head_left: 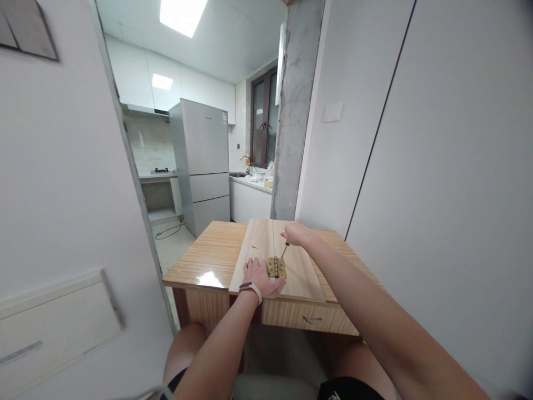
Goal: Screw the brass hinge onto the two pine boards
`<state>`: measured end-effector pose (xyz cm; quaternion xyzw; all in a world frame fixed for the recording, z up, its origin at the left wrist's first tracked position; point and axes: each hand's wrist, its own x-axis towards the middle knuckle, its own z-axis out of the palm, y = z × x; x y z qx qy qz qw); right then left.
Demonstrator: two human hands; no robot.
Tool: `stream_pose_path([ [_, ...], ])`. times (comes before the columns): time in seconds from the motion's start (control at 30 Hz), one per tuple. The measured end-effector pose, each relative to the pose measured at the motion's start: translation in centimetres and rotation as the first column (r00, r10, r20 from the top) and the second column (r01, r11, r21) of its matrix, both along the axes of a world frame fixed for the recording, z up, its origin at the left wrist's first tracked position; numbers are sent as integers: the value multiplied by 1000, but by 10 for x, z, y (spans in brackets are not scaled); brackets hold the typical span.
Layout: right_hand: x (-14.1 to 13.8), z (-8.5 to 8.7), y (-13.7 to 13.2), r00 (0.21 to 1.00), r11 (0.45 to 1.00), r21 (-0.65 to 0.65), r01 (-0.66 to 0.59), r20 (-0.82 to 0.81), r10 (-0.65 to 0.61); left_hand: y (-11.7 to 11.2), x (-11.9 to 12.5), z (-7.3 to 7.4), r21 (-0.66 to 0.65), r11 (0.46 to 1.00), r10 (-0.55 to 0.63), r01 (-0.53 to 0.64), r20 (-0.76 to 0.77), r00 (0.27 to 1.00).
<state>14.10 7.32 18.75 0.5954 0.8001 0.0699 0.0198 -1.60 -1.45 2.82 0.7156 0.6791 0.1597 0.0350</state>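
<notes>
Two boards (301,278) bear a hinge (276,267) on the bench (204,250); the right hand (296,234) has a screwdriver (285,251) in its grip, the left hand (257,276) lies spread wide beside the hinge.

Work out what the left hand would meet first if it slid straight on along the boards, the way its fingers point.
Probably the small dark screw-like piece lying on the left board, just beyond the fingers of the left hand; the exact line is hard to judge.
</notes>
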Motion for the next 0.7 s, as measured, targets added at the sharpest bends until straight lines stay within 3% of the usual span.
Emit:
stream_pose_path([
  [0.3, 1, 2, -3, 989, 995, -21, -102, 101, 104, 3, -2, -4, 13, 1000, -6, 6, -16, 1000],
  [0.7, 1, -2, -6, 986, 994, 58, -88, 148, 79, 3, -1, -4, 21, 1000, -11, 11, 0, 1000],
])
